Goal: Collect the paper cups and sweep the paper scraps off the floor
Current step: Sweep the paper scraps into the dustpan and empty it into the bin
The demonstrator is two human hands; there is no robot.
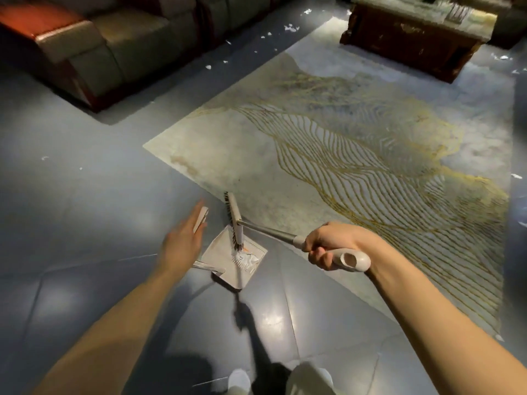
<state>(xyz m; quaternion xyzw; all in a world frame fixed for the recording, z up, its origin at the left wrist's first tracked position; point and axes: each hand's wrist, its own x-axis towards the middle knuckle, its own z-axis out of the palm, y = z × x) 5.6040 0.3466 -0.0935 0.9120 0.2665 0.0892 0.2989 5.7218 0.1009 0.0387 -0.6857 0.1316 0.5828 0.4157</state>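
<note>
Fingers (319,256) of the right hand (332,243) are clamped around a broom (269,233) handle, its bristle head resting in a dustpan (225,269) on the grey floor (85,218) beside a patterned rug (356,155). The left hand (181,243) is spread flat, fingers apart, at the dustpan's upright handle. White paper scraps (248,259) lie in the pan; others (291,27) dot the floor near a sofa (94,49).

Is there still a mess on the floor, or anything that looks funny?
Yes. White paper scraps still lie scattered on the floor between the sofa and the coffee table, with more at the rug's right edge. The rest looks normal: the right hand holds the broom over the dustpan.
</note>
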